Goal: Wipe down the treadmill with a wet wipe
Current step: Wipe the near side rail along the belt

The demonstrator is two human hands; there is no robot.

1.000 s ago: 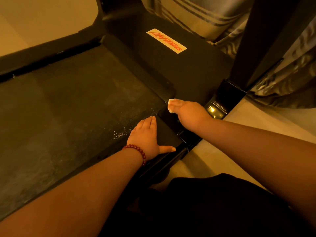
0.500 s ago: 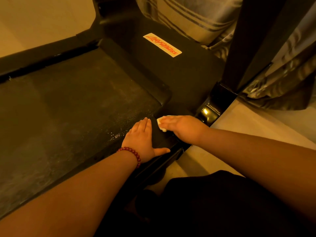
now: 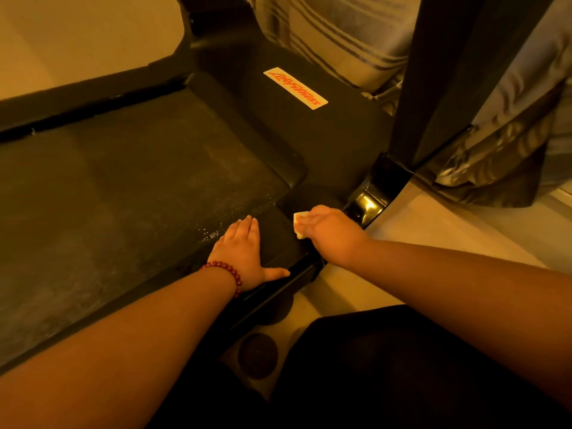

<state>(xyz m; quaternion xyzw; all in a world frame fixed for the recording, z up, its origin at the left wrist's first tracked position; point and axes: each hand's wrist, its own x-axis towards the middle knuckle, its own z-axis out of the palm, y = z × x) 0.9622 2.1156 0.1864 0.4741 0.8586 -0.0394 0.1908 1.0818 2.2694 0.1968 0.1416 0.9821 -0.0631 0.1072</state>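
1. Two bare forearms are reaching forward from the bottom edge, over one dark-clothed lap.
2. The left hand (image 3: 244, 255) is lying flat and open, fingers together, thumb spread, on the side rail of the one treadmill (image 3: 130, 193); it is gripping nothing, and one red bead bracelet (image 3: 223, 271) is circling its wrist.
3. The right hand (image 3: 329, 232) is curling closed over the single wet wipe (image 3: 299, 223), pressing it onto the rail just beside the left fingertips (only a pale corner is showing).
4. Farther off, one white label (image 3: 295, 88) with red lettering is sitting on the motor cover.
5. One black upright post (image 3: 458, 75) is rising at the right, with striped curtains (image 3: 340, 32) hanging behind it.
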